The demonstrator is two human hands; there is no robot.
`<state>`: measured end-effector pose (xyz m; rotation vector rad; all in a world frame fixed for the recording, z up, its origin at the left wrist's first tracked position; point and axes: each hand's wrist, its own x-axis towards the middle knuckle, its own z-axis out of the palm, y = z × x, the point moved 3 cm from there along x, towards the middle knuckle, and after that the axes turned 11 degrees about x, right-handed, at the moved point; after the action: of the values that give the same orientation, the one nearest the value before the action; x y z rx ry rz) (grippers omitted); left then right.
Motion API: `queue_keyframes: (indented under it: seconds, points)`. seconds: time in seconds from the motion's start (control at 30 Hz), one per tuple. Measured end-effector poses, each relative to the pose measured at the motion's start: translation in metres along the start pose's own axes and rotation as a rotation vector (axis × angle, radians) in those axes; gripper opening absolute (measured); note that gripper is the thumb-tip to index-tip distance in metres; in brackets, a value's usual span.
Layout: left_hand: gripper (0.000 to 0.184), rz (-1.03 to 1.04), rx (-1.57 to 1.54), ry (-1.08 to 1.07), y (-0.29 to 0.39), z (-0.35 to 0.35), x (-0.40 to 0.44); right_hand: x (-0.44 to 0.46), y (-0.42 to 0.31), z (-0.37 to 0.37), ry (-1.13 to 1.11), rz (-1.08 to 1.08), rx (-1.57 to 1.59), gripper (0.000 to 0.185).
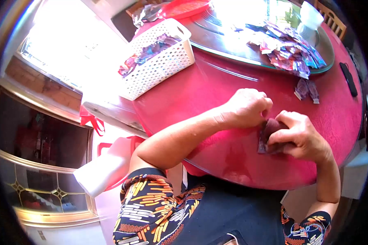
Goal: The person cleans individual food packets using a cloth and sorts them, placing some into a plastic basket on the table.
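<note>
My right hand (300, 134) is wrapped round a dark reddish-brown bundle (270, 127), holding it low over the red tabletop. Shiny plastic, like a small wrapper (263, 146), shows along the bundle's left side. Just up and to the left, my left hand (249, 107) is closed, its fingers curled close to the bundle's upper end. Whether it pinches anything is hidden. Beyond my hands, a pair of small wrapped packets (306, 90) lies on the table.
A white perforated basket (163, 69) with colourful packets stands at the left. On the dark turntable (225, 47) lies a pile of shiny packets (292, 49). A black oblong object (348, 79) rests near the right edge. A red tray (188, 8) sits at the back.
</note>
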<state>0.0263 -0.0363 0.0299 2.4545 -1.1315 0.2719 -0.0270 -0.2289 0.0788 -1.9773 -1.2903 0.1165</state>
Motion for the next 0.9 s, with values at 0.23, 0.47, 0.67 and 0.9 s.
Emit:
queue_keyframes:
  seconds: [0.23, 0.47, 0.67, 0.9]
  points:
    - [0.019, -0.041, 0.076, 0.017, 0.013, 0.011, -0.001, 0.000, -0.005, 0.017, -0.112, -0.104, 0.043, 0.032]
    - [0.027, -0.002, 0.100, 0.121, 0.018, 0.015, 0.001, 0.000, -0.013, 0.023, -0.209, -0.131, 0.170, 0.031]
    - [0.029, -0.026, 0.235, 0.153, 0.016, 0.021, 0.005, 0.004, -0.010, 0.029, -0.204, -0.185, 0.095, 0.023]
    - [0.022, 0.000, -0.103, 0.162, -0.002, 0.022, 0.008, 0.003, 0.001, -0.011, 0.027, -0.100, 0.462, 0.026]
